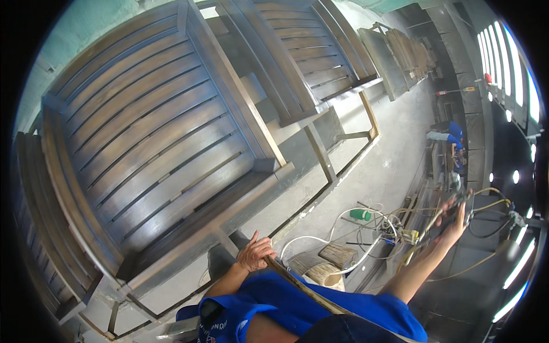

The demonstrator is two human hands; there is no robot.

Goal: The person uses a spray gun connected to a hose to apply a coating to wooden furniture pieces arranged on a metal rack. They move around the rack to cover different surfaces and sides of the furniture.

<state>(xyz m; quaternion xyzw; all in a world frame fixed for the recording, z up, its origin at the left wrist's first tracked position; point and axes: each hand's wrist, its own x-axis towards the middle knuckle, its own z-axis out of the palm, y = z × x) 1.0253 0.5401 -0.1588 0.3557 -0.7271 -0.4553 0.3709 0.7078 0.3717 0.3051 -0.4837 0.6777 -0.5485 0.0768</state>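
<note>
A large dark-brown slatted wooden furniture piece [166, 131] fills the left side, with a wet-looking sheen on its slats. Just below its near corner is my left hand [255, 253], its fingers curled round a tan hose [303, 288] that runs back across my body. My right arm reaches out to the right, and my right hand [454, 220] is raised well away from the wood. It grips a metal spray gun [456, 186], partly smeared by motion, with a yellowish hose near it.
Another slatted piece [311, 46] sits beyond on a metal frame stand [320, 151]. Tangled hoses [377, 228], a green container [360, 214] and a crusted bucket [326, 276] lie on the floor. More wooden panels [409, 54] stand far back; a person in blue [454, 134] is distant.
</note>
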